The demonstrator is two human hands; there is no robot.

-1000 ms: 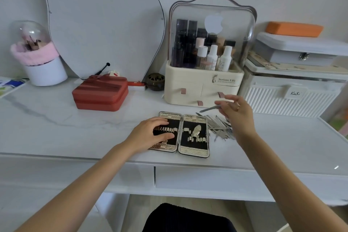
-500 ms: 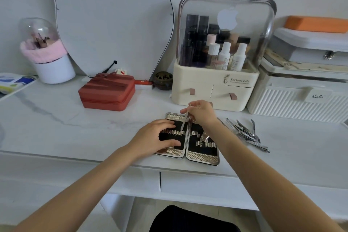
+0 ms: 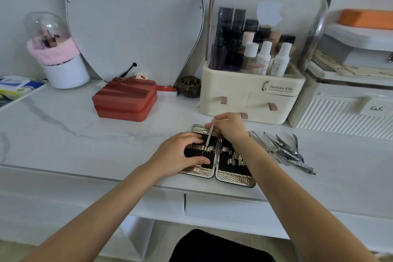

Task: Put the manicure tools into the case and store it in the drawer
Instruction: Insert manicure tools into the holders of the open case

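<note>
The manicure case (image 3: 235, 177) lies open and flat near the table's front edge, black inside with metal loops. My left hand (image 3: 178, 154) rests on its left half, fingers curved over the loops and thumb along the lower edge. My right hand (image 3: 228, 126) pinches a thin metal tool (image 3: 209, 135) above the case's far edge; the tool slants down with its tip at the left half's loops. Several steel manicure tools (image 3: 282, 150) lie in a loose pile on the table just right of the case. Below the tabletop the white drawer (image 3: 223, 206) is closed.
A red zipped box (image 3: 125, 100) sits left of centre. A cream cosmetics organiser (image 3: 251, 100) with a clear lid stands right behind the case. A white ribbed box (image 3: 340, 110) is at the right, a brush holder (image 3: 63, 70) at the far left, a mirror (image 3: 131, 17) behind.
My right hand carried the thin tool from over the pile leftward to the case and lowered its tip to the left half's loops. My left hand stayed on the case.
</note>
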